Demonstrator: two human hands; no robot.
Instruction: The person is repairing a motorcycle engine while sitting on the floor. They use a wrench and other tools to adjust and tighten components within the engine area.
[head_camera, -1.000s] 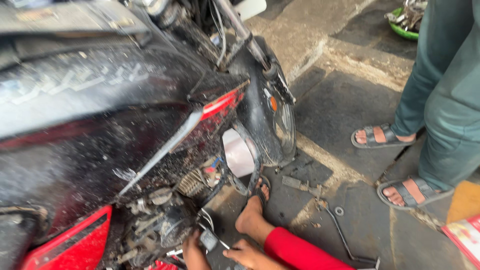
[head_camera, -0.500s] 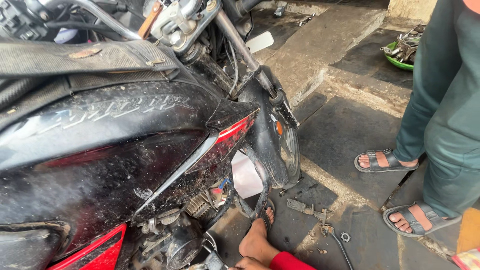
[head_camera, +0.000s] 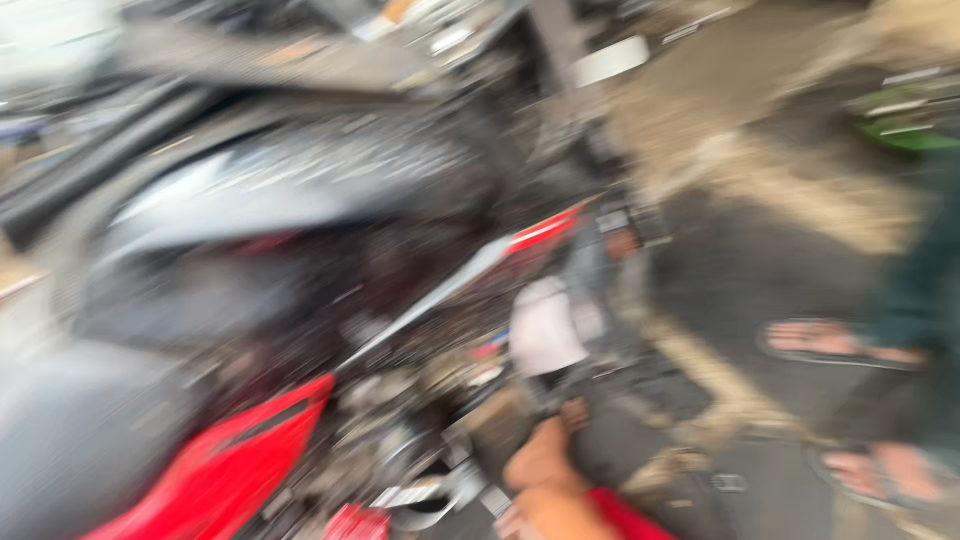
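The frame is heavily smeared by motion, so only coarse shapes read. One hand (head_camera: 545, 465), with a red sleeve (head_camera: 620, 515) at its wrist, reaches up from the bottom edge to the engine parts (head_camera: 420, 440) low on a black-and-red motorcycle (head_camera: 300, 230), just below a pale rounded cover (head_camera: 545, 325). Which hand it is cannot be told, nor whether its fingers are closed on anything; it looks to be touching or just beside the metal parts. A second hand may show at the very bottom edge beside it, too blurred to be sure.

A risk, as a judgement: with the view swinging this fast, the hand works half blind among tight, grimy parts, and a finger could catch on a sharp edge or a small loose piece could drop onto the dirty floor (head_camera: 740, 240).

Counted: one motorcycle, one red lower panel (head_camera: 230, 465), one hand clearly seen. To the right stands another person, with two sandalled feet (head_camera: 830, 340) on the pavement, well apart from the hand. A green object (head_camera: 905, 130) lies far off at the upper right.
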